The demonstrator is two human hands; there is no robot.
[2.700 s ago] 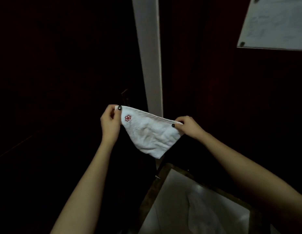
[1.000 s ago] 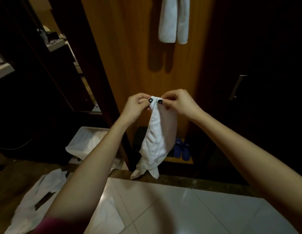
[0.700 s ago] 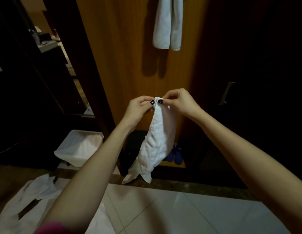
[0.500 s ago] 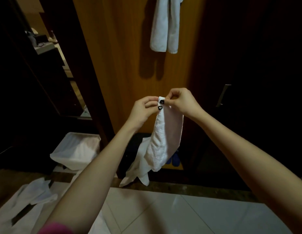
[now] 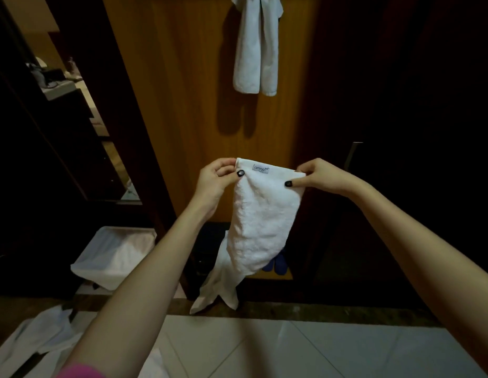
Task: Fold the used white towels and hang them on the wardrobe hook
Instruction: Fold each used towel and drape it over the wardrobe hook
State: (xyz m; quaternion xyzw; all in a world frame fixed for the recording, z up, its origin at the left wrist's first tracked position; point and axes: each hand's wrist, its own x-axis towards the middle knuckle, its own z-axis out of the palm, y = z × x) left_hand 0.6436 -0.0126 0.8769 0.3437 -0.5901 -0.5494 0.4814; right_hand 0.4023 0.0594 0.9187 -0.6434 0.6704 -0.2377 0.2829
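Note:
I hold a small white towel point(image 5: 260, 222) up in front of the wooden wardrobe panel point(image 5: 183, 105). My left hand point(image 5: 214, 181) pinches its top left corner and my right hand point(image 5: 319, 177) pinches its top right corner. The top edge is stretched flat between them, with a small label showing. The towel hangs folded lengthwise, and its lower end trails down to the left. Above it, another white towel point(image 5: 255, 47) hangs against the panel; the hook that carries it is out of view past the top edge.
A white-lined bin point(image 5: 114, 255) stands at the lower left beside the panel. White cloths point(image 5: 32, 342) lie on the floor at the bottom left. Blue slippers point(image 5: 277, 264) sit at the wardrobe's base. A dark door with a metal handle point(image 5: 352, 156) is on the right.
My hands, pinched together at the towel's top half a second ago, have moved apart and spread the top edge wide. The view has shifted slightly, and the hanging towel sits higher in frame.

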